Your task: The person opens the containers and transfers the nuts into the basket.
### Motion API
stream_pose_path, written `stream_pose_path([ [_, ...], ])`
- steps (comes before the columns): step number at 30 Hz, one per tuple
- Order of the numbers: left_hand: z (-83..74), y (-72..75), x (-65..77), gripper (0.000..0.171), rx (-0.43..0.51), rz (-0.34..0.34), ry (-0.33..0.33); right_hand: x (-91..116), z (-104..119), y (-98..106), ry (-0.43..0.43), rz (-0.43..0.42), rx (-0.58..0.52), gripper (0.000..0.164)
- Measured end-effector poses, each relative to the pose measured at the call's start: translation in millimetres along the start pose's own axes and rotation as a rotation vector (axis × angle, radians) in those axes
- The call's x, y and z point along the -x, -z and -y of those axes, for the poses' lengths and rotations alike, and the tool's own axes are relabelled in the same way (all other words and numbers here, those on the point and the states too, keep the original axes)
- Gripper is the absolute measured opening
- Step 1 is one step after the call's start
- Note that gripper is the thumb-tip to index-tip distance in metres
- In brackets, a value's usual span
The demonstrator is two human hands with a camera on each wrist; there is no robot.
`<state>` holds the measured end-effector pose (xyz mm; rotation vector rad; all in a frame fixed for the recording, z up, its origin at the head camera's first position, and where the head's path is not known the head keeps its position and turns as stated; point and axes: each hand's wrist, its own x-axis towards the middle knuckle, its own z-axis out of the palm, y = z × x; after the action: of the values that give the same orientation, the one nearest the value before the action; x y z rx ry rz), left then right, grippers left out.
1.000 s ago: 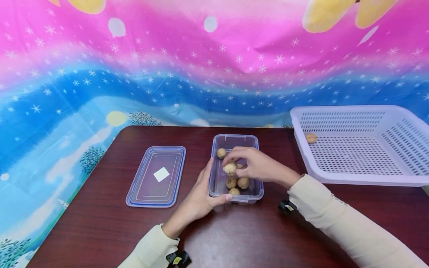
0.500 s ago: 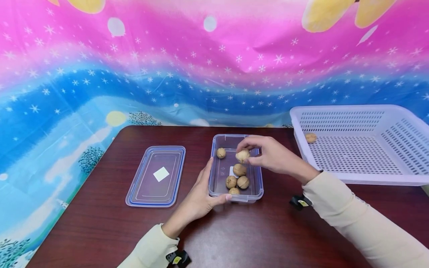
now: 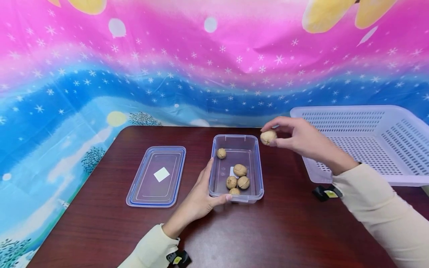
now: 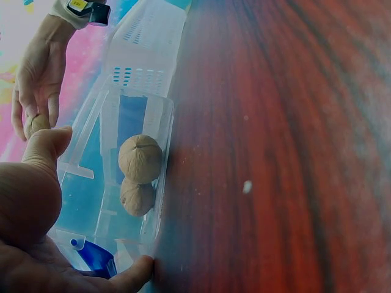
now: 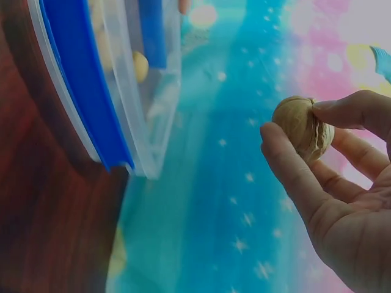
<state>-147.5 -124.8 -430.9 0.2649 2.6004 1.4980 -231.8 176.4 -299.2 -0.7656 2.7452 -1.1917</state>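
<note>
My right hand point(image 3: 301, 141) pinches a walnut point(image 3: 268, 137) between thumb and fingers, up in the air between the container and the basket. In the right wrist view the same walnut point(image 5: 302, 127) shows its seam, held at the fingertips. A clear plastic container point(image 3: 260, 160) with blue edging stands on the table, lidless. Several walnuts lie inside: one point(image 3: 221, 153) at the far left, the others, such as this walnut point(image 3: 243, 182), grouped toward the near end. My left hand point(image 3: 197, 197) holds the container's near left corner, thumb over the front rim, fingers along the left wall.
Left of the container, its lid point(image 3: 155, 176) lies flat, bearing a white square label point(image 3: 161, 174). A white perforated basket point(image 3: 368, 180) stands at the right, partly behind my right arm. A printed cloth point(image 3: 201, 74) hangs behind the dark wooden table point(image 3: 231, 234).
My right hand has lifted the walnut out of the container and carried it right and away, to beside the basket. My left hand and the container have stayed in place.
</note>
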Motion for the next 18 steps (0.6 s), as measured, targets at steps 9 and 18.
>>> stream_pose_path([
  [9,-0.9,-0.5,0.5,0.119,0.003,-0.002,0.006,9.4,-14.7,46.7,-0.206,-0.052,-0.060,0.035],
  [18,-0.7,-1.0,-0.1,0.119,0.006,-0.003,-0.004,10.1,-58.7,81.3,-0.184,-0.114,-0.160,0.042],
])
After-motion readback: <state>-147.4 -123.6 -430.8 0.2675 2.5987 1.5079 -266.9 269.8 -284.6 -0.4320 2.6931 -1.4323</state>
